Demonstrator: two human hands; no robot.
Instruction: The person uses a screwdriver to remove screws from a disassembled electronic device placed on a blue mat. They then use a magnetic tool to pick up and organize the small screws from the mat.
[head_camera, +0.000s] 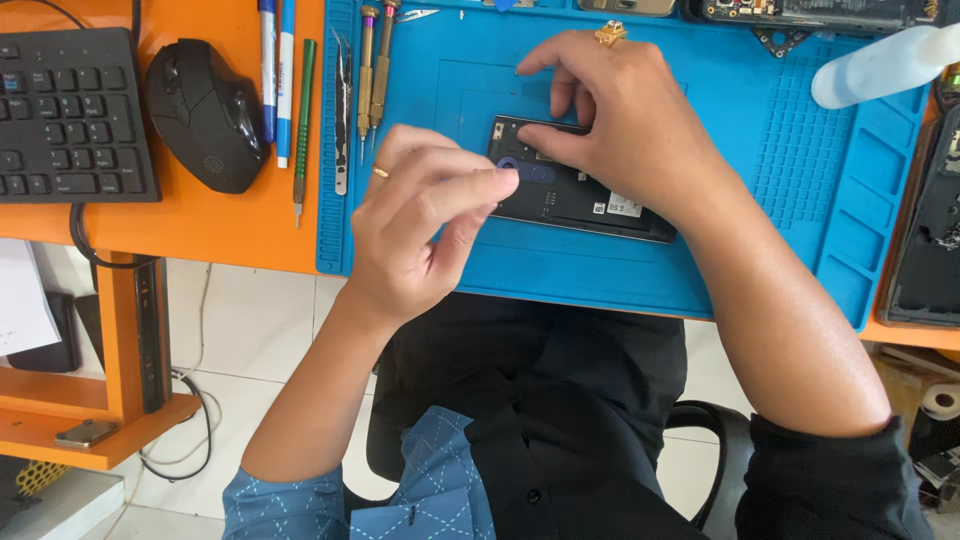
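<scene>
At the far left a black keyboard (70, 115) lies on the orange desk (200, 225), with a black computer mouse (207, 113) just beside it. Next come two blue-and-white pens (276, 80) and a thin green screwdriver (302, 125), lying side by side and pointing toward the person. A blue work mat (780, 150) begins right of them; along its left edge rest a pair of tweezers (342, 120) and two brass-handled precision screwdrivers (374, 70).

The left hand (420, 225) hovers over the mat's near edge, fingers curled, thumb and forefinger pinched on a small dark blue pry tool (530, 172). The tool's tip lies on the left part of an opened black phone (580, 195), which lies near the middle of the mat, tilted slightly, with its inner parts and small white labels showing. A ring sits on one finger of this hand.

The right hand (625, 120) comes in from the right and presses down on the phone's upper edge, thumb and fingertips spread over it, holding it flat against the mat; it also wears a gold ring (610, 35).

Farther right a clear plastic bottle (880, 65) lies on its side at the mat's top corner, and another opened dark device (935, 240) rests at the desk's right edge
</scene>
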